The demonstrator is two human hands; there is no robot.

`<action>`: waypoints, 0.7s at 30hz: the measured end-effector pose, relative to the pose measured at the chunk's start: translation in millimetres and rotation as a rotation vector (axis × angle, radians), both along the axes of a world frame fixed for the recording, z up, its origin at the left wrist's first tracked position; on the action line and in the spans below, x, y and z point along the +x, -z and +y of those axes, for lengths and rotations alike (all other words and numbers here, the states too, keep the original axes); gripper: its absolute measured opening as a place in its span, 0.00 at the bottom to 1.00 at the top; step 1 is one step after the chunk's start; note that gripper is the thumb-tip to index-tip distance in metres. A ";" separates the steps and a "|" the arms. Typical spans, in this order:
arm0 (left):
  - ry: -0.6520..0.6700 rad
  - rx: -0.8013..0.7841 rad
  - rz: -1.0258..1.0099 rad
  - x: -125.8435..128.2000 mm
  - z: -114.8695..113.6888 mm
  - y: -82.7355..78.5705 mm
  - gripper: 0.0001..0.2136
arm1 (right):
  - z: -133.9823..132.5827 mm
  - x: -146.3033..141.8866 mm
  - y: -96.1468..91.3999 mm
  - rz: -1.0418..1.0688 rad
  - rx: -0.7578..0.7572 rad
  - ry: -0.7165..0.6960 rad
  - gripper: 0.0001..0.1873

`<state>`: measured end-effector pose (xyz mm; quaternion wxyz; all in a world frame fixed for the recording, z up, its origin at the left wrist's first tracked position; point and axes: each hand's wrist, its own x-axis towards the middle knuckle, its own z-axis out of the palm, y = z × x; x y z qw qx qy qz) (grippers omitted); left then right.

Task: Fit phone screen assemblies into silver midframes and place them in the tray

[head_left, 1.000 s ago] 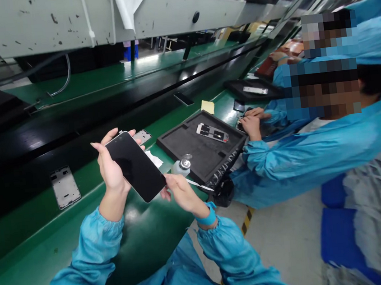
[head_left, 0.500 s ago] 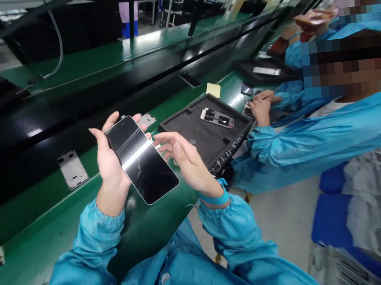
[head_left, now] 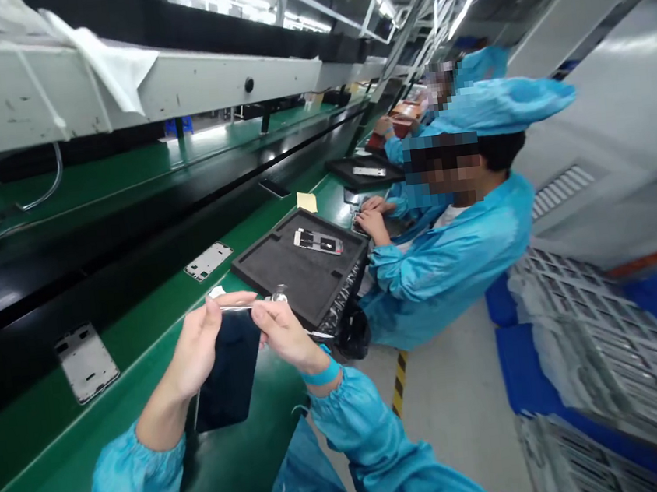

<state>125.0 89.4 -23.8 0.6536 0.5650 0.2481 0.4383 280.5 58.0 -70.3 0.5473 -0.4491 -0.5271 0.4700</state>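
The left hand (head_left: 196,346) and right hand (head_left: 284,333) both grip the upper edge of a dark phone (head_left: 231,373), tilted and apparently held clear of the green counter (head_left: 277,400), near a black tray (head_left: 324,282).

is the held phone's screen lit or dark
Dark: the phone shows a plain black face with nothing lit. Whether it has power, I cannot tell.

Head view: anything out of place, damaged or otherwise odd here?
The grey overhead beam has dark marks resembling chipped paint, and a white sheet dangles over its edge. The held dark panel shows no obvious damage.
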 end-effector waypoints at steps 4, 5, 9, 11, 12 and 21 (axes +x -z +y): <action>0.008 -0.079 0.013 0.9 -11.1 7.1 0.31 | -4.7 15.0 5.5 0.051 0.002 -0.116 0.42; 0.007 -0.116 0.003 -2.2 -10.5 7.8 0.31 | -0.9 28.3 5.0 0.030 0.041 -0.161 0.43; -0.195 -0.242 -0.011 -20.6 30.3 7.5 0.31 | 47.1 128.5 1.0 -0.515 0.131 0.069 0.45; -0.414 -0.315 0.000 -25.5 70.4 8.9 0.29 | 82.4 189.8 3.3 -0.878 -0.056 0.293 0.43; -0.498 -0.353 0.018 -25.7 91.6 10.4 0.29 | 98.6 217.4 6.5 -0.932 -0.109 0.348 0.44; -0.603 -0.388 0.051 -3.0 191.5 22.7 0.35 | 124.1 303.2 76.2 -1.234 -0.293 0.276 0.33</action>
